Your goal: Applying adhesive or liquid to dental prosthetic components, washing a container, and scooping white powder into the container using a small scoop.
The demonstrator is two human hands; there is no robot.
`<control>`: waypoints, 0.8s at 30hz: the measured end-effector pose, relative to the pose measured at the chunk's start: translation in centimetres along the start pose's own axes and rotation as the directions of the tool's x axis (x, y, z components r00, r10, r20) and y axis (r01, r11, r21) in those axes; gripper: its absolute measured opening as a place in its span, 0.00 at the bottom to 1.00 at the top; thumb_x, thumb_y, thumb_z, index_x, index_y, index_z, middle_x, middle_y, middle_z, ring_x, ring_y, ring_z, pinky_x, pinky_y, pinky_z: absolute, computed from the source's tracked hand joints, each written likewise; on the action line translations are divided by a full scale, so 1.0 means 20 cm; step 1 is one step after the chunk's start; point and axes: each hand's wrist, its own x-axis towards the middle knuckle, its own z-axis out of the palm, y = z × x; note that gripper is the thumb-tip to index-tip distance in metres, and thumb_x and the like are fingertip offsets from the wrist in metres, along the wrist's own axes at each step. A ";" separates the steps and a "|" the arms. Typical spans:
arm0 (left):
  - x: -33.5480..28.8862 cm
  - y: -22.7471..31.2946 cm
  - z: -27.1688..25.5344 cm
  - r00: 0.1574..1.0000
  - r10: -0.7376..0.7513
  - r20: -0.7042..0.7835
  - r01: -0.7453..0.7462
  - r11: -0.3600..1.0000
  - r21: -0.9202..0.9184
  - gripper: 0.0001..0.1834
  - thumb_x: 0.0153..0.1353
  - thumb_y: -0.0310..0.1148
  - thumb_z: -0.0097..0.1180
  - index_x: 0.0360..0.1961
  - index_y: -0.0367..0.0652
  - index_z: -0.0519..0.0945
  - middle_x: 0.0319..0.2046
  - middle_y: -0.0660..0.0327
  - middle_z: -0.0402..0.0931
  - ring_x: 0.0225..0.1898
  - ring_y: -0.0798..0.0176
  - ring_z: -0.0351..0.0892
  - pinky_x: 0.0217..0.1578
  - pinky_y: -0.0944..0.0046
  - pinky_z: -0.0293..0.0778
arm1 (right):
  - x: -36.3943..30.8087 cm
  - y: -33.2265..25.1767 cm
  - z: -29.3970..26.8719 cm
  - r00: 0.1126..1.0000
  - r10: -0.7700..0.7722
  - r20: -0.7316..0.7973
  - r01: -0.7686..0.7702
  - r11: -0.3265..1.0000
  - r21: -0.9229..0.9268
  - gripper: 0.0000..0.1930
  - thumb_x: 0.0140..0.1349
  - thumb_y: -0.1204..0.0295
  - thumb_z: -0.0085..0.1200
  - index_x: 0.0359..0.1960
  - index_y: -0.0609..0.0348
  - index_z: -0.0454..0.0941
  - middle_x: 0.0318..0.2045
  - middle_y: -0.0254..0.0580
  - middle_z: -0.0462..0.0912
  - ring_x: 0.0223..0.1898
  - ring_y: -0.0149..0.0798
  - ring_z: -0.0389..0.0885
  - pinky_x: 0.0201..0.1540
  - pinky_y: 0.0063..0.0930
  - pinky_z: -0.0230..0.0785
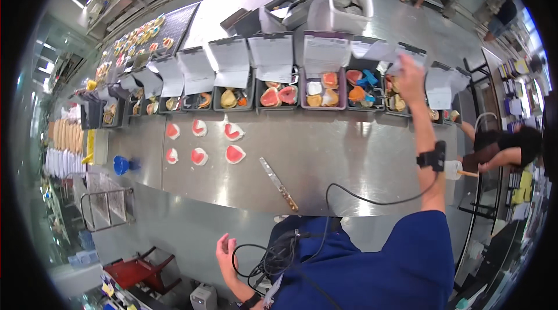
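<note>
My right hand (411,74) reaches far over the table to a grey box near the right end of the row. It is next to the paper sheet (410,56) in that box's raised lid; its fingers are smeared, so a hold cannot be made out. Below it, yellowish casts (397,102) lie in the box. My left hand (225,252) hangs below the table's front edge, fingers loosely bent and apart, nothing in it. On the steel tabletop (302,141) several white plaster dental casts with pink-red tops (234,153) stand in two rows. A long-bladed knife or spatula (279,185) lies to their right.
A purple-grey box (322,105) and several grey ones hold casts. A blue rubber bowl (121,165) stands left; a white tub (350,8) stands behind the boxes. A black cable (372,201) loops from my right wrist. Another person (505,150) is at the table's right end.
</note>
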 end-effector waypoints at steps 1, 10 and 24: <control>0.02 0.04 0.00 0.999 0.030 -0.028 -0.031 0.999 -0.023 0.21 0.69 0.34 0.56 0.58 0.34 0.74 0.44 0.53 0.81 0.46 0.63 0.79 0.49 0.63 0.73 | 0.03 0.02 -0.04 0.994 -0.058 -0.090 0.062 0.997 0.039 0.22 0.59 0.78 0.48 0.57 0.67 0.76 0.58 0.57 0.77 0.62 0.53 0.72 0.69 0.39 0.58; 0.36 0.27 0.15 0.967 0.109 0.230 -0.153 0.971 0.184 0.20 0.68 0.36 0.57 0.57 0.36 0.75 0.49 0.53 0.80 0.52 0.62 0.79 0.56 0.63 0.72 | -1.62 0.22 0.02 0.599 0.771 0.216 -0.771 0.481 0.419 0.19 0.65 0.71 0.59 0.57 0.63 0.77 0.55 0.45 0.80 0.54 0.38 0.79 0.57 0.32 0.71; 0.49 0.59 0.38 0.923 0.270 0.273 -0.325 0.928 0.180 0.19 0.70 0.36 0.53 0.57 0.36 0.74 0.43 0.58 0.80 0.45 0.66 0.79 0.49 0.66 0.73 | -1.98 1.08 -0.57 0.284 0.891 -0.355 -0.838 0.410 0.359 0.51 0.41 0.62 0.78 0.67 0.66 0.62 0.63 0.49 0.71 0.64 0.44 0.70 0.68 0.38 0.60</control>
